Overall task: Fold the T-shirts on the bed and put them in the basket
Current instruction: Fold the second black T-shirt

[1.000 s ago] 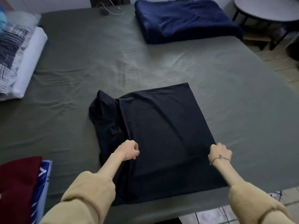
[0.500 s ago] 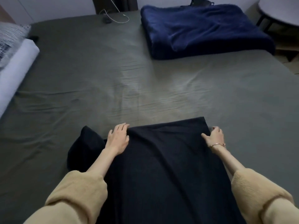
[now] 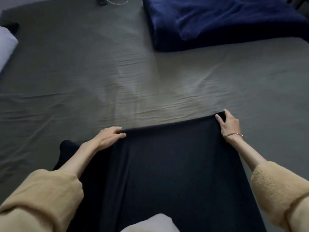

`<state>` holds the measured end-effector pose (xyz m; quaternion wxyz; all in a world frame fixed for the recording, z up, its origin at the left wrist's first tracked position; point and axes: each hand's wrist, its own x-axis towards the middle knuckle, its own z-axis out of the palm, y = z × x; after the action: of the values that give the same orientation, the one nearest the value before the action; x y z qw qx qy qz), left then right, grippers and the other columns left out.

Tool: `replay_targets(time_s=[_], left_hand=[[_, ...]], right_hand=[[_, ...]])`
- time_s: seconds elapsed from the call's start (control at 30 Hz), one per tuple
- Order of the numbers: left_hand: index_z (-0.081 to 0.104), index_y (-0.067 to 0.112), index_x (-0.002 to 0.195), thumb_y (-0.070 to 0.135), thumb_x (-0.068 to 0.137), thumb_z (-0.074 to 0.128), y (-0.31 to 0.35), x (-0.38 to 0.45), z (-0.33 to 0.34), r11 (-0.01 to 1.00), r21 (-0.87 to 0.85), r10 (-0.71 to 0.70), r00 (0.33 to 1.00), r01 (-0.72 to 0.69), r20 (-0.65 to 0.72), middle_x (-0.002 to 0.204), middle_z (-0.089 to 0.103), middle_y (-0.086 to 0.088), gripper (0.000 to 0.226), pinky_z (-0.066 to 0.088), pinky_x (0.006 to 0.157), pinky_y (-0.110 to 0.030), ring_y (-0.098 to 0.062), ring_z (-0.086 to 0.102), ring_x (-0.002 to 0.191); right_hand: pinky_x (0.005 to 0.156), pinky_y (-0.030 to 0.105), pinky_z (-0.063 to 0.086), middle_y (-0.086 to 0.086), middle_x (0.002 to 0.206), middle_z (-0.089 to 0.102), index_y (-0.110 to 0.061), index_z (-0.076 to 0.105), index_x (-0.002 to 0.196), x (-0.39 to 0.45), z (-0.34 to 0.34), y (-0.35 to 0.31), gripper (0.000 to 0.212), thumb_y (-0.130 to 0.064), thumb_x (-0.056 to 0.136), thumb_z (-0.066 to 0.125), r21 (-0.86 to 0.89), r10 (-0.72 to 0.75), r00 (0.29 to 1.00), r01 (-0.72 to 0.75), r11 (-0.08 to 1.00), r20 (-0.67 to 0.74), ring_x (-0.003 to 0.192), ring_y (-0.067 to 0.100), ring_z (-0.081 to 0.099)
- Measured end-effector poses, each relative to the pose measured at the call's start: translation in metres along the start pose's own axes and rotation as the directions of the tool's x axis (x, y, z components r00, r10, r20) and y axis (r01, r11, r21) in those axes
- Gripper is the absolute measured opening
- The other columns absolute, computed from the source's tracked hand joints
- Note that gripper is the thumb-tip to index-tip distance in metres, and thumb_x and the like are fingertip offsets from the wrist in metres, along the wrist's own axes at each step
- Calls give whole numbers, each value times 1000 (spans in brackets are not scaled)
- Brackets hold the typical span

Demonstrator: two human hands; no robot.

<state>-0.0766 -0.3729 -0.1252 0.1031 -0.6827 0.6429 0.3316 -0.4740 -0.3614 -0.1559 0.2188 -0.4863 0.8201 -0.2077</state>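
Head view. A second ago both hands were fists near the close edge of the black T-shirt (image 3: 167, 173), which lay flat on the bed (image 3: 83, 72) as a broad square. Half a second ago they had carried that edge away from the person, up to the shirt's far edge. Now the doubled edge sits a little farther out still, and the shirt reads as a narrower band running back toward the person. By my reading the lengthwise fold is laid and being squared up; at least one more fold probably remains before the shirt can go to the basket, which is not in view.

The left hand (image 3: 108, 136) rests at the shirt's far left corner, fingers curled over the folded edge and thumb lying along it. The right hand (image 3: 229, 123) grips the shirt's far right corner, thumb on top and fingers wrapped round the side. The hands are well apart, one at each corner, both arms stretched forward. A sleeve bulge pokes out just left of the left forearm. Beyond the shirt, on the far right, lies a blue blanket (image 3: 217, 22).
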Motion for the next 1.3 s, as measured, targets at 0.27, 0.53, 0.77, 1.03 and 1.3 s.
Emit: replay_targets(time_s=[0.27, 0.53, 0.77, 1.03, 1.3], left_hand=[[46, 13, 136, 53, 95, 41, 19, 24, -3, 975, 217, 85, 985, -51, -153, 139, 51, -10, 58, 20, 104, -36, -27, 41, 131], [42, 25, 70, 31, 99, 28, -11, 22, -19, 981, 181, 88, 988, -64, -127, 82, 49, 8, 33, 21, 87, -37, -18, 44, 107], [47, 20, 86, 35, 100, 36, -28, 32, -14, 990, 23, 142, 971, -140, -191, 96, 52, 2, 24, 31, 91, -41, -24, 44, 107], [55, 22, 108, 47, 97, 40, -111, 5, -53, 971, 218, -73, 990, 98, -121, 124, 59, -3, 31, 34, 97, -42, -23, 49, 121], [51, 18, 67, 29, 93, 56, -154, -22, -63, 980, -135, -138, 987, 148, 85, 76, 53, -5, 28, 39, 67, -27, -21, 53, 76]], right_hand=[[66, 38, 33, 35, 100, 57, 3, 49, 108, 33, 6, -3, 28, -23, 98, 46, -110, 20, 998, -26, 994, -55, 97, 46, 54], [74, 45, 38, 37, 108, 54, 8, 46, 112, 28, 7, -10, 28, -16, 100, 39, -159, 77, 989, -97, 983, -125, 101, 48, 52], [87, 50, 39, 28, 126, 40, 2, 37, 129, 13, 16, -34, 37, -12, 96, 48, -211, 144, 964, -192, 958, -224, 115, 42, 42], [92, 39, 30, 10, 117, 52, -10, 54, 109, -39, 75, -116, 22, -22, 92, 49, -455, -350, 926, 373, 809, 138, 114, 26, 46], [101, 41, 23, -1, 115, 62, -21, 63, 110, -108, 159, -254, 51, -63, 87, 44, -241, -331, 695, 589, 771, 638, 118, 15, 45]])
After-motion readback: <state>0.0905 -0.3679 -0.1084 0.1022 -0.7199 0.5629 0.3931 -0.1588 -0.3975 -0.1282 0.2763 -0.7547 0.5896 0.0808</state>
